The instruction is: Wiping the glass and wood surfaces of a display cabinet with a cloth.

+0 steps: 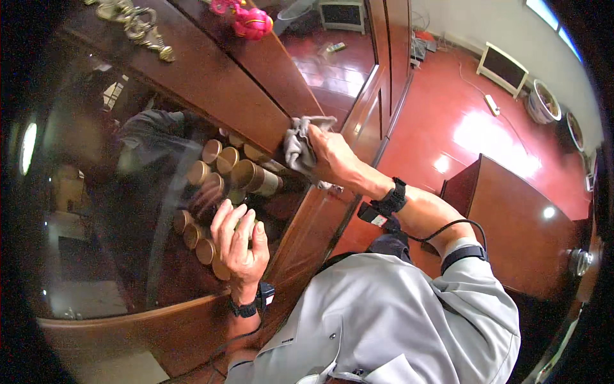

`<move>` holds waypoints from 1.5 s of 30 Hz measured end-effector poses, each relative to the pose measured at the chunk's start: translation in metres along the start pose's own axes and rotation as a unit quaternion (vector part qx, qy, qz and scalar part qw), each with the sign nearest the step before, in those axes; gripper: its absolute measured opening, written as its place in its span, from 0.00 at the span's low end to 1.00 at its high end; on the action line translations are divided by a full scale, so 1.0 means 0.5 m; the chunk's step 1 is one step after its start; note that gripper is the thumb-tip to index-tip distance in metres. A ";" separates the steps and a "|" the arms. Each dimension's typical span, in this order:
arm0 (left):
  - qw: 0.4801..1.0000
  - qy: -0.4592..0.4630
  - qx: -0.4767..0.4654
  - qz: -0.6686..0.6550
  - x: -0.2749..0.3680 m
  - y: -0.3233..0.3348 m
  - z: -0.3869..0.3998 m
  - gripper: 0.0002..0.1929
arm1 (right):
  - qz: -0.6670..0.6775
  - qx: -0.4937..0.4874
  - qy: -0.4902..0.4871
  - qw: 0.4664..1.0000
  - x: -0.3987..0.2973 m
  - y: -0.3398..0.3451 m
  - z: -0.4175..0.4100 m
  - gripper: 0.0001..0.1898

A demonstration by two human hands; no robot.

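In the head view my right hand (333, 153) grips a crumpled grey cloth (301, 146) against the wooden frame of a glass-fronted cabinet (259, 129). My left hand (241, 237) is raised near the glass pane (120, 230), palm up towards me, fingers slightly spread, with nothing in it. Whether it touches the glass I cannot tell. Behind the pane lie several round-ended containers (205, 251) and a cylindrical canister (264, 181). An ornate metal handle (139, 29) and a pink knotted ornament (252, 24) are on the cabinet front at the top.
A brown wooden desk or cabinet (520, 225) stands on the right. On the red floor (431, 105) lies a power strip (491, 104) with its cord. Beyond are a white-framed dark panel (502, 69) and a large patterned pot (544, 103) along the wall. A cable runs from my right wrist.
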State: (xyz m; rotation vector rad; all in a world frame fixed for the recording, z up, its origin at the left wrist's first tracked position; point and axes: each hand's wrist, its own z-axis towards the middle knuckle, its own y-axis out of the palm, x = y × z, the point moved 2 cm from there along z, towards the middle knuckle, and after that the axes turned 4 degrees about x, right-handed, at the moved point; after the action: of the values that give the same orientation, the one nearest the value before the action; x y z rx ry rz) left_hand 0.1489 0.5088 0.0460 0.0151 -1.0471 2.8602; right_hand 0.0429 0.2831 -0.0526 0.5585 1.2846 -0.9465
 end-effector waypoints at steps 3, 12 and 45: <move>1.000 0.005 0.010 0.005 0.002 -0.010 -0.003 0.09 | -0.050 0.113 -0.315 0.941 -0.081 -0.007 0.033 0.16; 0.997 0.010 0.065 0.048 -0.001 -0.032 -0.008 0.08 | -0.074 0.211 -0.436 0.872 -0.171 -0.042 0.066 0.26; 0.998 -0.052 0.023 -0.042 -0.058 0.006 -0.089 0.08 | -0.084 0.233 -0.420 0.873 -0.171 -0.006 0.108 0.25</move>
State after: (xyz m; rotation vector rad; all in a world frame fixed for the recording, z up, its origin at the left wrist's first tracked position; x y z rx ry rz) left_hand 0.1786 0.5326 0.0089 0.2070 -0.9738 2.8330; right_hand 0.0696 0.2613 0.0424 0.3235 0.3102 -1.4520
